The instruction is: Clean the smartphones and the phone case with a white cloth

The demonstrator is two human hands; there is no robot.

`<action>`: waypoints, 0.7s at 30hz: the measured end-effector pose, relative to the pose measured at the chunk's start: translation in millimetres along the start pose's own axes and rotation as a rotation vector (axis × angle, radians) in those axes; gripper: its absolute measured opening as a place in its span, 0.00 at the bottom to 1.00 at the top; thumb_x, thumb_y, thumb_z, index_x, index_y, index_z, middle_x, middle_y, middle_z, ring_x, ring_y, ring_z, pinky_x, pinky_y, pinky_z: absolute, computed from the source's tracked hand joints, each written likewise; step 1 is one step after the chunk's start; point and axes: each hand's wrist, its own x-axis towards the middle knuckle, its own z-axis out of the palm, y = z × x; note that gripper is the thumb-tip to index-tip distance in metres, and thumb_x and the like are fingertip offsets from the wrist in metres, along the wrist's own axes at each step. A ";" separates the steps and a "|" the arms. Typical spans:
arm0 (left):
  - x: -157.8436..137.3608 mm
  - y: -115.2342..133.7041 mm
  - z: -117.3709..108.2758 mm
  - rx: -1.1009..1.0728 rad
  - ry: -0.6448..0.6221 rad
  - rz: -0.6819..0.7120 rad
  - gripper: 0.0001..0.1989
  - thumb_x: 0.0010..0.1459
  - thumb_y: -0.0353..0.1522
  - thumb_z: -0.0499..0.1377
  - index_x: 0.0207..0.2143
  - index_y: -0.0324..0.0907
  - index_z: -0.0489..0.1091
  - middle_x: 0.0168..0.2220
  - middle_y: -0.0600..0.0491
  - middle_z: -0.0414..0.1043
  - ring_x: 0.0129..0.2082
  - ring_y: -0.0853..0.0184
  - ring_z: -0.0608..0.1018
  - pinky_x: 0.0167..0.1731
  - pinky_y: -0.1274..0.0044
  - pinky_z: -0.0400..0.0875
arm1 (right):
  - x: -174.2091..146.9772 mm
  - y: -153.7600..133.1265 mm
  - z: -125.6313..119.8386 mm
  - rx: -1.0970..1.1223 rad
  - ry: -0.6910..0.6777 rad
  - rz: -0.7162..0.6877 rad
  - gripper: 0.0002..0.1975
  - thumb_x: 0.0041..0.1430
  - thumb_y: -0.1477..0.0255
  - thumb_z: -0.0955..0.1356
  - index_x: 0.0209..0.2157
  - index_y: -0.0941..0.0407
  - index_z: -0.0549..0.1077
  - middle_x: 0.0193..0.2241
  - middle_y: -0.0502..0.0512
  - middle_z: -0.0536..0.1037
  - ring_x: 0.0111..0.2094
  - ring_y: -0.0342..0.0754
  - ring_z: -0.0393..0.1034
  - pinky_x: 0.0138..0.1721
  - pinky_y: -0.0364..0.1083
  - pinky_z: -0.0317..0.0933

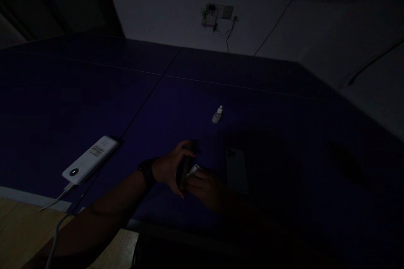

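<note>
On the near side of the small white-capped bottle, which rests on a purple surface, the left hand holds a thin dark slab on edge between thumb and fingers; the dimness hides what it is. A black wristband circles that wrist. The right hand has its fingers closed around a white wad against the slab; cloth or paper, one cannot tell. Nearer and to the right of the bottle, a phone lies camera side up. Nearer and well left of the bottle lies a white power bank, a white cable at its near end.
</note>
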 end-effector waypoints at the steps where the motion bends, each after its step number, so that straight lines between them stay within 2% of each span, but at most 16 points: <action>1: 0.1 -0.7 0.1 0.002 -0.003 0.011 0.63 0.23 0.51 0.78 0.62 0.52 0.53 0.64 0.41 0.46 0.66 0.35 0.54 0.59 0.47 0.62 | 1.2 3.0 0.1 -0.017 0.015 0.017 0.12 0.71 0.77 0.62 0.36 0.57 0.77 0.32 0.52 0.80 0.31 0.46 0.69 0.33 0.46 0.65; 4: 0.3 -1.9 0.0 0.007 -0.010 0.026 0.64 0.22 0.52 0.78 0.61 0.51 0.53 0.63 0.41 0.47 0.65 0.36 0.56 0.58 0.48 0.63 | 3.3 5.4 -0.6 -0.045 0.035 0.045 0.12 0.72 0.76 0.62 0.37 0.57 0.77 0.33 0.53 0.80 0.32 0.46 0.70 0.33 0.46 0.65; 10: 1.3 1.7 0.5 0.020 -0.010 0.019 0.63 0.21 0.53 0.78 0.59 0.50 0.54 0.61 0.41 0.50 0.64 0.37 0.57 0.56 0.50 0.67 | 0.0 -2.8 -5.1 -0.019 0.000 -0.102 0.14 0.72 0.77 0.62 0.35 0.58 0.76 0.31 0.51 0.79 0.32 0.45 0.69 0.33 0.45 0.65; 16: 1.6 0.7 0.9 0.003 -0.031 0.024 0.65 0.18 0.52 0.78 0.59 0.49 0.53 0.60 0.41 0.51 0.63 0.37 0.60 0.57 0.49 0.66 | 5.9 18.8 -4.0 -0.060 0.059 0.073 0.13 0.72 0.77 0.62 0.38 0.58 0.77 0.33 0.55 0.79 0.34 0.47 0.71 0.36 0.47 0.66; 21: 0.5 1.5 1.1 -0.003 -0.018 -0.001 0.64 0.18 0.52 0.78 0.58 0.49 0.55 0.62 0.39 0.49 0.64 0.35 0.57 0.55 0.48 0.67 | 0.9 3.1 -0.3 0.017 -0.013 -0.060 0.13 0.72 0.75 0.62 0.37 0.58 0.76 0.29 0.51 0.78 0.32 0.46 0.69 0.33 0.46 0.64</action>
